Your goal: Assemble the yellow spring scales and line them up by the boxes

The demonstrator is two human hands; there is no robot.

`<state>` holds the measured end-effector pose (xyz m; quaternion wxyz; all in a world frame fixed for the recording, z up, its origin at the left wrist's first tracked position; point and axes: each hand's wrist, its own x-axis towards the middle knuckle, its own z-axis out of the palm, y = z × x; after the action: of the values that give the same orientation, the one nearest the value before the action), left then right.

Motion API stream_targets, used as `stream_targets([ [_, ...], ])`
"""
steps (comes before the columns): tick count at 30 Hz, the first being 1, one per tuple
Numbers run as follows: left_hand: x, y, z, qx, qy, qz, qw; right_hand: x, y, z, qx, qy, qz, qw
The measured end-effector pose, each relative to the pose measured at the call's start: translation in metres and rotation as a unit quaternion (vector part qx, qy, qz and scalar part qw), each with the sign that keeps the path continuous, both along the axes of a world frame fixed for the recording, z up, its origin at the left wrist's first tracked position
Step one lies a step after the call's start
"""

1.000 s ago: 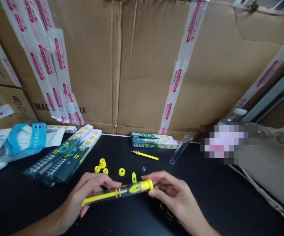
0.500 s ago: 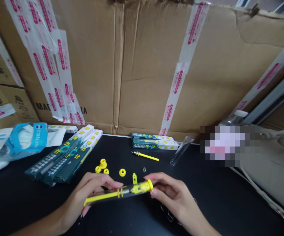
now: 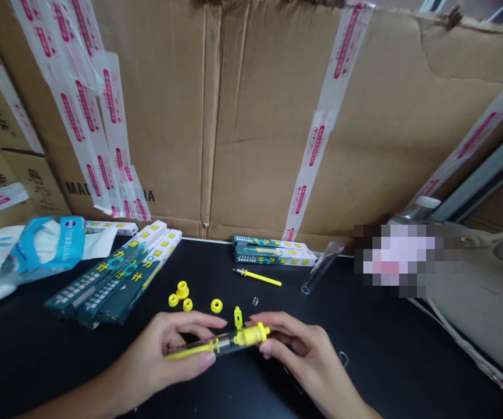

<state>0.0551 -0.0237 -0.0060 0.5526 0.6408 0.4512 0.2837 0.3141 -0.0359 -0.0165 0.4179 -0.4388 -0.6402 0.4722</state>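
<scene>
Both my hands hold a clear plastic tube point(image 3: 229, 343) above the black table, lying almost level. A yellow rod runs inside it, and a yellow cap piece point(image 3: 254, 334) sits at its right end. My left hand point(image 3: 159, 349) wraps the left part of the tube, and my right hand point(image 3: 303, 355) pinches the capped end. Just ahead of my fingers stands a small yellow tab point(image 3: 238, 318). Close by lie a yellow ring point(image 3: 216, 305) and a small clear bead point(image 3: 255, 301), with several more yellow rings point(image 3: 182, 290) to the left.
A yellow rod with a metal tip point(image 3: 257, 277) and an empty clear tube point(image 3: 322, 267) lie on the black table point(image 3: 37, 355). Teal-and-white boxes point(image 3: 111, 273) and a plastic bag point(image 3: 42, 250) sit at left. A taped cardboard wall point(image 3: 277, 116) rises behind; a blurred patch point(image 3: 408, 259) covers the right.
The tube has swung flatter, and its left end has moved right. My left hand has shifted right along it, closer to my right hand.
</scene>
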Motion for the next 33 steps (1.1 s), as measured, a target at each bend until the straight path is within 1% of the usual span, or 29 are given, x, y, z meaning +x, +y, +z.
stream_targets([
  [3,0.0,-0.001,-0.001,-0.031,-0.017,-0.017,0.999,0.002,0.001,0.001,0.053,-0.034,-0.021,0.998],
  [5,-0.001,0.0,-0.001,-0.039,-0.029,-0.025,0.999,0.003,0.002,0.001,0.097,-0.059,-0.029,0.993],
  [7,-0.001,0.0,0.0,-0.043,-0.039,-0.029,0.998,0.003,0.002,0.002,0.119,-0.069,-0.033,0.99],
  [10,-0.001,0.001,0.004,-0.041,-0.049,-0.032,0.997,0.002,0.001,0.001,0.094,-0.043,-0.037,0.994],
  [13,0.0,0.001,0.008,-0.034,-0.038,-0.024,0.998,0.0,-0.001,0.002,0.069,-0.02,-0.035,0.997],
  [15,0.001,0.0,0.01,-0.034,-0.037,-0.007,0.999,0.0,-0.002,0.004,0.071,-0.021,-0.029,0.997],
  [19,-0.001,0.0,0.01,-0.049,-0.076,0.015,0.996,0.0,-0.004,0.004,0.106,-0.048,-0.024,0.993],
  [23,-0.009,-0.002,0.007,-0.059,-0.08,0.033,0.994,0.003,-0.003,0.0,0.181,-0.132,-0.027,0.974],
  [24,-0.011,-0.004,0.006,-0.054,-0.071,0.033,0.996,0.004,-0.002,0.0,0.199,-0.16,-0.022,0.966],
  [26,-0.016,-0.008,0.002,-0.02,-0.033,0.04,0.998,0.005,-0.002,0.001,0.228,-0.211,-0.003,0.951],
  [28,-0.018,-0.012,-0.002,0.023,0.006,0.053,0.998,0.005,-0.003,0.003,0.242,-0.25,0.025,0.937],
  [30,-0.018,-0.015,-0.006,0.05,0.023,0.06,0.997,0.004,-0.005,0.005,0.249,-0.275,0.055,0.927],
  [33,-0.015,-0.015,-0.007,0.044,0.02,0.058,0.997,0.001,-0.008,0.006,0.25,-0.296,0.08,0.918],
])
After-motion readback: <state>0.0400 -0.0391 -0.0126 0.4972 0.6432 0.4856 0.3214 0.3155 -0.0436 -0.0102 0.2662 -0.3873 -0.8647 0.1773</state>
